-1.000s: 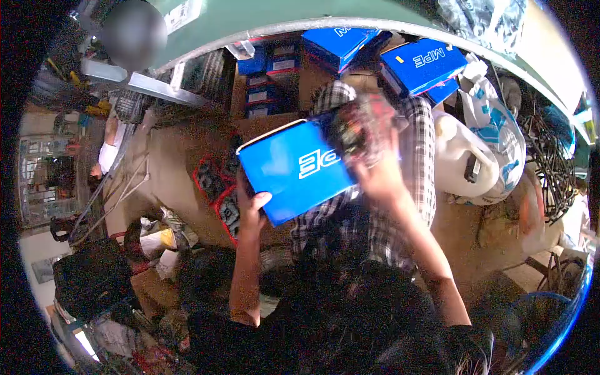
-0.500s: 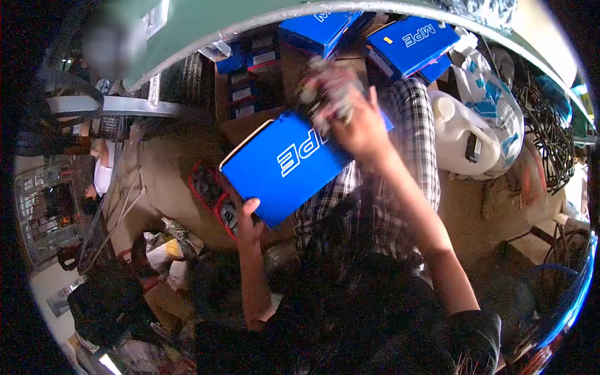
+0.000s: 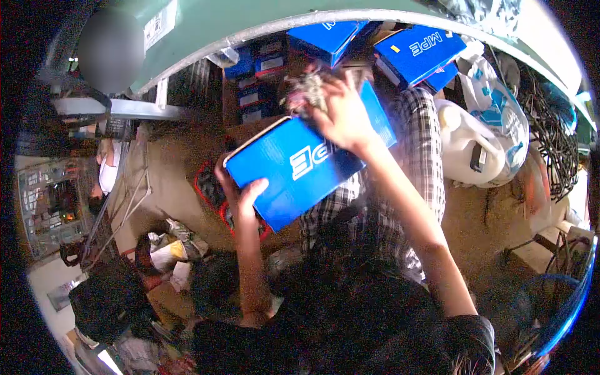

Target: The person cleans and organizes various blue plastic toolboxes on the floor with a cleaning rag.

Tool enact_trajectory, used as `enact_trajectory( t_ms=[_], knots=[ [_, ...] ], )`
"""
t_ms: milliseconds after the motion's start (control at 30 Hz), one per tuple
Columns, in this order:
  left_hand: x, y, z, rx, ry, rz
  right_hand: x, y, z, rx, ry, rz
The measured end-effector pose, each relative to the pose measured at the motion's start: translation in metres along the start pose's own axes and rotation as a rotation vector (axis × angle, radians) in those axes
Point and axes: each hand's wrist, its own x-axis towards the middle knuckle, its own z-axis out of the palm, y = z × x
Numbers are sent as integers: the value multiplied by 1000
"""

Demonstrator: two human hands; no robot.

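Observation:
A blue box [image 3: 278, 200] with white lettering lies tilted over my lap, against plaid-covered legs [image 3: 420, 134]. My left hand [image 3: 245, 195] grips its left end, thumb on top and the other fingers around the edge. Over the far part of the lid is my right hand [image 3: 345, 119], closed on a crumpled, mottled rag [image 3: 302, 94] that is blurred by motion. Just left of the box, partly behind my left hand, are dark items with red edging [image 3: 209, 190].
More blue boxes [image 3: 422, 53] stand at the back, and smaller ones fill a carton [image 3: 253, 94]. A white jug [image 3: 469, 147] is to the right, beside black cables [image 3: 553, 140]. The green table edge [image 3: 250, 31] arches overhead. Wrappers [image 3: 169, 250] lie at left.
The rag and my right hand have moved a little left across the lid. My left hand's fingers now reach further around the box's left end.

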Motion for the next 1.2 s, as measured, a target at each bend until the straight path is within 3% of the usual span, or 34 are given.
enact_trajectory(
  t_ms=[33,100,133,167,200,233,267,300,367,433,467,500,533,567,600,667,733,800,867,933,1000,1067,1100,1133,1200],
  knots=[
    [-9,23,14,-25,-6,8,3,-11,-11,7,1,-50],
    [-19,45,28,90,-35,185,17,-57,-61,247,-776,171],
    [-22,57,37,110,-42,304,10,-73,-77,243,-599,-158],
    [-27,63,46,124,-43,424,4,-86,-76,301,-436,-270],
    [-31,61,49,34,-9,316,-2,-99,-75,336,-267,-384],
    [-36,58,52,-63,33,211,-4,-99,-74,410,-281,-290],
    [-33,57,48,-46,-77,312,-6,-99,-73,487,-287,-196],
    [-30,54,44,-29,-186,415,1,-92,-92,397,-592,-44],
    [-24,31,31,104,-190,366,-3,-69,-91,370,-665,189],
    [-27,40,28,160,-213,280,-10,-36,-85,221,-552,297],
    [-28,41,29,165,-210,251,-13,-11,-80,132,-629,350],
    [-29,43,29,168,-205,225,-23,25,-65,16,-566,300],
    [-26,46,29,197,-233,220,-33,67,-61,-233,-691,-47],
    [-18,32,22,172,-278,307,-33,93,-66,-356,-818,-111],
    [-11,25,18,154,-291,282,-63,166,-40,6,-655,196],
    [1,21,18,51,-319,210,-89,156,-60,646,-426,640],
    [20,-9,12,-124,-263,82,-117,143,-50,1091,-247,800],
    [15,-26,1,-173,-54,-296,-136,123,-21,1432,-121,876],
    [25,-57,-12,-450,-108,-427,-142,107,1,1656,-49,901],
    [19,-54,-3,-602,-120,-469,-143,101,16,1696,-63,866],
    [-31,-16,37,-354,57,-350,-152,101,39,1524,-113,713],
    [-34,-36,28,-583,60,-589,-133,71,25,1261,-161,698],
    [-43,-28,35,-573,45,-609,-120,53,18,1137,-160,707],
    [-57,-14,48,-566,33,-628,-112,36,13,1047,-129,712],
    [-75,-12,61,-541,89,-632,-118,7,25,1017,127,606]
  ],
)
